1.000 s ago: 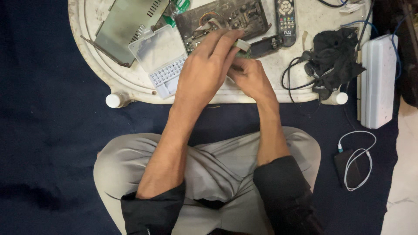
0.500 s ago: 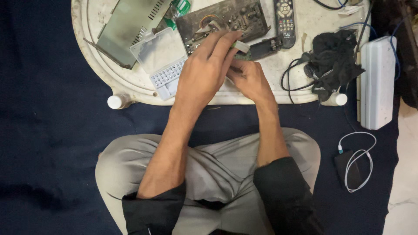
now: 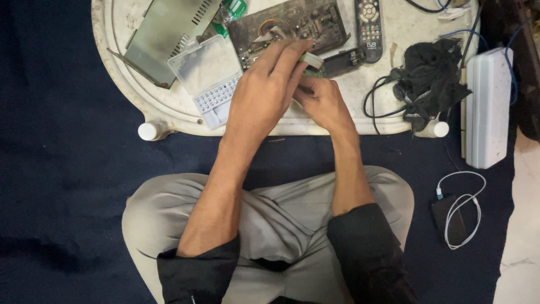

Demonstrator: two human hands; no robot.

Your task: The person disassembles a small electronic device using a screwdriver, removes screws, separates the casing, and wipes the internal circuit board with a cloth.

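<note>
Both hands meet over the white tray (image 3: 169, 112). The left hand (image 3: 264, 93) pinches a small green circuit board (image 3: 313, 59) at its fingertips, long axis running left-right, tilted slightly down to the right. The right hand (image 3: 323, 101) curls closed beneath it, its grasp hidden. A brown circuit board (image 3: 292, 22), remote control (image 3: 368, 25) and clear plastic case (image 3: 205, 73) lie close by.

White oval tabletop (image 3: 169, 110) on dark blue floor cloth (image 3: 62, 169). On it: grey metal cover (image 3: 166, 34), clear plastic case (image 3: 208, 73), circuit board (image 3: 292, 25), remote (image 3: 368, 25), black cloth w/ cable (image 3: 430, 79).
</note>
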